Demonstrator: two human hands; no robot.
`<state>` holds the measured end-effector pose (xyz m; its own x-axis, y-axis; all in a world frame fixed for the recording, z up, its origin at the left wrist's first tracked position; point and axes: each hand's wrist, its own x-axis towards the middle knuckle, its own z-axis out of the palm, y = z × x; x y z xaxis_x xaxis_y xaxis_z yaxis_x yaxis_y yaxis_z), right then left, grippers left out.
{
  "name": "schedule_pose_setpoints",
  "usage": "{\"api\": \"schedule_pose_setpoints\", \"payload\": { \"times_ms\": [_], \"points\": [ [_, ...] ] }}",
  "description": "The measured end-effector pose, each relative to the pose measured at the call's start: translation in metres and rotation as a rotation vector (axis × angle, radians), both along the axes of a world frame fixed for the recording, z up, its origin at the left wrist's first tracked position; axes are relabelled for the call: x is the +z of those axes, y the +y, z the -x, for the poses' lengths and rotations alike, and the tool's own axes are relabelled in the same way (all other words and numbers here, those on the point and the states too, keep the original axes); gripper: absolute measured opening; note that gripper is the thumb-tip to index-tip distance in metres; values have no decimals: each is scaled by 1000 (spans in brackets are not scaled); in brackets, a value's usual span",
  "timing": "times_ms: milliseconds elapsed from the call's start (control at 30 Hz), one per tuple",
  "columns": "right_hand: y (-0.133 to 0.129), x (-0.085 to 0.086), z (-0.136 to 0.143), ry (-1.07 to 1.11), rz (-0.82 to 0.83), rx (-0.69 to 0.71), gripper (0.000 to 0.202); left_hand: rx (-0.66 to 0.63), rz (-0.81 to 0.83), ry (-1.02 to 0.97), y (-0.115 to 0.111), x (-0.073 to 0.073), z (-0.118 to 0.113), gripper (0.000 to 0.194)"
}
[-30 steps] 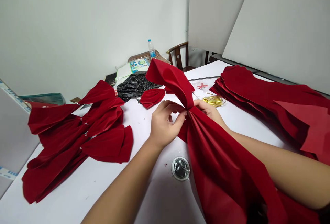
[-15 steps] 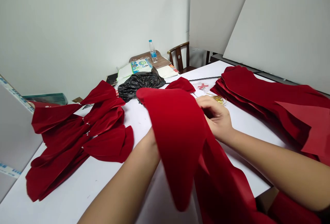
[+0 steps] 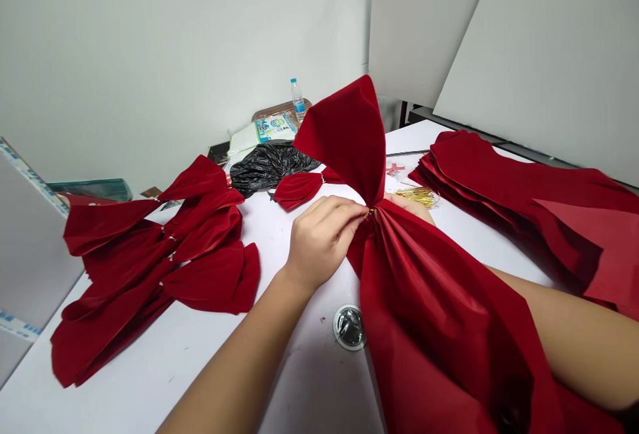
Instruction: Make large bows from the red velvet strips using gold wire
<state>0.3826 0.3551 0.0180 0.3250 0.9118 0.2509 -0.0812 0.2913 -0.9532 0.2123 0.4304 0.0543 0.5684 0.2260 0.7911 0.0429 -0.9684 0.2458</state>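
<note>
A piece of red velvet fabric point(image 3: 434, 287) is gathered at a narrow waist, one end standing up and the long end draping toward me. At that waist, my left hand point(image 3: 324, 234) pinches a thin gold twist tie point(image 3: 369, 213) between thumb and fingertips. My right hand point(image 3: 412, 208) is at the same gather, largely behind the fabric, its fingers mostly hidden; it appears to grip the cloth there. Beyond my left hand lies a small tied red bow point(image 3: 299, 189). More gold twist ties point(image 3: 419, 196) lie in a bundle past my right hand.
Several tied red velvet bows point(image 3: 170, 254) overlap on the left of the white table point(image 3: 210, 361). Flat red fabric pieces point(image 3: 524, 181) are stacked at the right. A black plastic bag point(image 3: 267, 168) and water bottle point(image 3: 298, 101) are behind. A round grommet point(image 3: 349, 327) sits in the tabletop.
The fabric has turned so its gathered waist and an upright end face me. My left hand, hidden behind the cloth before, now shows pinching the gold tie; my right hand is now mostly covered.
</note>
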Motion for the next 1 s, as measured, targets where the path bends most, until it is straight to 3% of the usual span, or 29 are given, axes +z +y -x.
{"api": "schedule_pose_setpoints", "payload": {
  "times_ms": [133, 300, 400, 500, 633, 733, 800, 833, 900, 1000],
  "points": [
    [-1, 4, 2, 151, 56, 95, 33, 0, -36, -18, 1, 1, 0, 6],
    [-6, 12, 7, 57, -16, 118, 34, 17, -27, 13, 3, 5, 3, 5],
    [-7, 14, 11, 36, -71, 100, 32, 50, 84, 34, 1, 5, 1, 5],
    [-6, 12, 12, -31, -141, 26, 30, 67, 414, 30, -5, 4, -6, 3],
    [-2, 2, 5, -245, -239, -82, 21, 28, 1061, -2, -14, 7, -15, 7],
    [-1, -2, 0, -442, -355, -145, 10, -76, 1568, 10, -14, 14, -13, 16],
    [-2, -1, 0, -488, -386, -139, 7, -128, 1728, 101, -11, 19, -10, 17],
    [-3, 1, 1, -462, -370, -124, 8, -138, 1710, 151, -10, 20, -9, 17],
    [-5, 6, 4, -334, -292, -82, 13, -88, 1489, 174, -10, 20, -8, 18],
    [-6, 10, 6, -80, -140, -36, 26, 85, 848, 40, -11, 12, -7, 13]
  ]
}}
